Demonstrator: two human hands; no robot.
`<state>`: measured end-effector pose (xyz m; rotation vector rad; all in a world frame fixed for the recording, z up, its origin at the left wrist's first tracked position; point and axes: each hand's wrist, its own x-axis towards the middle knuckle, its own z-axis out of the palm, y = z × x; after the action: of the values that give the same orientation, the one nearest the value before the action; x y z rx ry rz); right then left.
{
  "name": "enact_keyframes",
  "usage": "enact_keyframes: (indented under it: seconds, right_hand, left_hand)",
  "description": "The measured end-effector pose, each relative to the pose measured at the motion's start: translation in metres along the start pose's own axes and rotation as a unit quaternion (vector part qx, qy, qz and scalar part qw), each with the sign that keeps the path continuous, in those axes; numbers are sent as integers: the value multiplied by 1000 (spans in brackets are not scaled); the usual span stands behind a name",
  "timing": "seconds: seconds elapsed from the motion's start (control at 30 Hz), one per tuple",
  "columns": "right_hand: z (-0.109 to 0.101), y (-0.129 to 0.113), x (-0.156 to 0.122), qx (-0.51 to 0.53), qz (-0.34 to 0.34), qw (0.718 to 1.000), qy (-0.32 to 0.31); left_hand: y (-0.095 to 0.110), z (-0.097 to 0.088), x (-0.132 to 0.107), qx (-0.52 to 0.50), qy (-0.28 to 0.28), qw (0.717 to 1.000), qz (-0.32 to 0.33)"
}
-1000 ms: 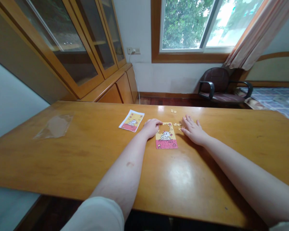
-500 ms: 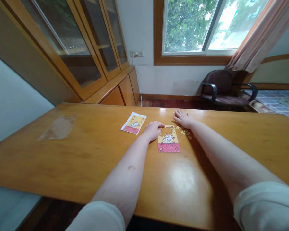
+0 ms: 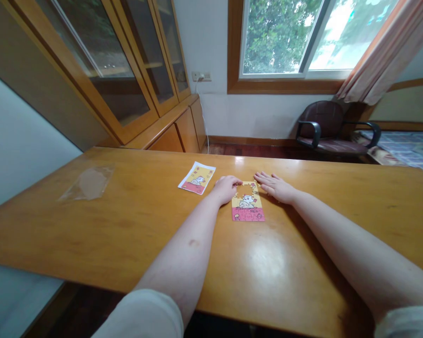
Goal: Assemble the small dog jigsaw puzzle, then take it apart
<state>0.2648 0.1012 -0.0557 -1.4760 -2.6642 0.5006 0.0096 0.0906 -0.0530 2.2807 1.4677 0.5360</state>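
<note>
By one puzzle (image 3: pixel 247 211), one right hand (image 3: pixel 277 188) lies flat, one left hand's (image 3: pixel 226 188) grip unclear.

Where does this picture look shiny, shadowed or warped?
In the head view, pale glare whitens the table in front of the puzzle; the window's right pane is partly washed out; shadow runs along the right forearm; the cabinet leans, probably from wide-lens distortion.

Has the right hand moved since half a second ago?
Yes: the right hand has come back toward the person, away from the far edge of the table.
</note>
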Motion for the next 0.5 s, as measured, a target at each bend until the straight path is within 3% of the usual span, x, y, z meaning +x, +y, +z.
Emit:
enact_keyframes:
  seconds: [0.2, 0.33, 0.43, 0.5]
  right_hand:
    - [-6, -7, 13, 24, 29, 999, -22]
    - [-7, -11, 28, 71, 19, 997, -3]
    - [-6, -6, 25, 155, 39, 983, 90]
    - [-3, 1, 15, 212, 82, 957, 179]
  left_hand:
    - [0, -1, -1, -1, -8, 1000, -5]
    - [0, -2, -1, -3, -9, 1000, -2]
    - [-1, -2, 0, -1, -10, 1000, -1]
    - [-1, -1, 0, -1, -11, 1000, -1]
